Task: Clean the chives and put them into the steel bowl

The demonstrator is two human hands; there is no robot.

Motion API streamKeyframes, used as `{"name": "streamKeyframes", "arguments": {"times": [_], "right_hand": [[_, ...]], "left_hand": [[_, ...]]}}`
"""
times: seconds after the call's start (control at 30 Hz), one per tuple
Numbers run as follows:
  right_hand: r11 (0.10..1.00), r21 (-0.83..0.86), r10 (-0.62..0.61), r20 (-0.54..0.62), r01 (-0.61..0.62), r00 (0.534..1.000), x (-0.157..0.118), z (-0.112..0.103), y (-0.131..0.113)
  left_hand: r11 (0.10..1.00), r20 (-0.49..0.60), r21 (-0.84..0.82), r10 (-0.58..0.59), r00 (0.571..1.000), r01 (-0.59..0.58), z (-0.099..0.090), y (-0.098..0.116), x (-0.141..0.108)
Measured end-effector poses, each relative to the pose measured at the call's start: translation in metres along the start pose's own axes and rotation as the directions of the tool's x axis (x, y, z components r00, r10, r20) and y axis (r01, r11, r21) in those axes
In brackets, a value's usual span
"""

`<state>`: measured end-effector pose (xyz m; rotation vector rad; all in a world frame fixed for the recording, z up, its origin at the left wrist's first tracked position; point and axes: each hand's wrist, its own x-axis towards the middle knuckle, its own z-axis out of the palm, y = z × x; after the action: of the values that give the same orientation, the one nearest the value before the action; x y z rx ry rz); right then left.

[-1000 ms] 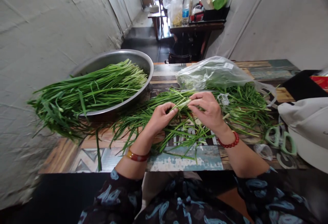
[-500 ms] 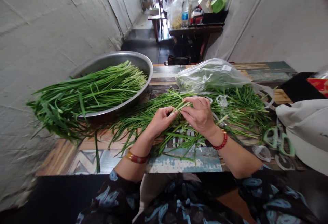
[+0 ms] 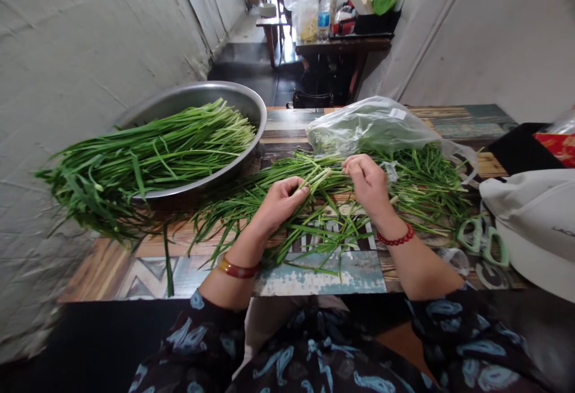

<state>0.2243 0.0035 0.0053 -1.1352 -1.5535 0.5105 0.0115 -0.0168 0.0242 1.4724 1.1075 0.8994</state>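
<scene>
My left hand (image 3: 284, 202) is closed round a few green stalks (image 3: 320, 178), whose pale ends point up and to the right. Just right of those ends, my right hand (image 3: 369, 182) has its fingers pinched together; what they hold, if anything, is too small to name. Loose green stalks (image 3: 251, 192) lie beneath and around both hands. Further right lies another heap of greens (image 3: 431, 183), partly under a clear plastic bag (image 3: 372, 126). A thick bundle of greens (image 3: 179, 147) rests in a metal basin (image 3: 258, 102) at the left, its leaves hanging over the rim.
Green-handled scissors (image 3: 496, 248) and a pale cap (image 3: 534, 219) are at the table's right end. Walls stand on both sides. Beyond the table (image 3: 314, 276), another table (image 3: 345, 47) holds a bottle (image 3: 324, 12) and bags. Part of a person shows behind it.
My right hand has moved right, away from the stalk ends in my left hand, which stays closed round them. The whole view has shifted slightly.
</scene>
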Motion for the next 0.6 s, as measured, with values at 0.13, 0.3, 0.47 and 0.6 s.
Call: {"name": "streamKeyframes", "arguments": {"times": [0.13,0.3,0.47,0.6], "right_hand": [[0.994,0.068,0.077,0.161,-0.089,0.984,-0.004,0.009,-0.003],[0.999,0.018,0.038,0.184,-0.042,0.982,-0.006,0.011,-0.007],[0.998,0.022,-0.053,0.146,0.050,0.988,-0.008,0.013,-0.012],[0.981,-0.061,-0.179,0.118,0.187,0.977,-0.009,0.017,-0.013]], "left_hand": [[1.000,0.020,-0.007,0.006,1.000,-0.006,0.000,0.000,0.000],[0.998,0.005,-0.062,-0.012,1.000,0.012,-0.002,-0.003,0.000],[0.994,0.043,-0.101,-0.043,0.998,0.047,-0.002,-0.002,0.000],[0.999,0.073,0.001,-0.038,0.997,0.038,-0.002,-0.003,0.000]]}}
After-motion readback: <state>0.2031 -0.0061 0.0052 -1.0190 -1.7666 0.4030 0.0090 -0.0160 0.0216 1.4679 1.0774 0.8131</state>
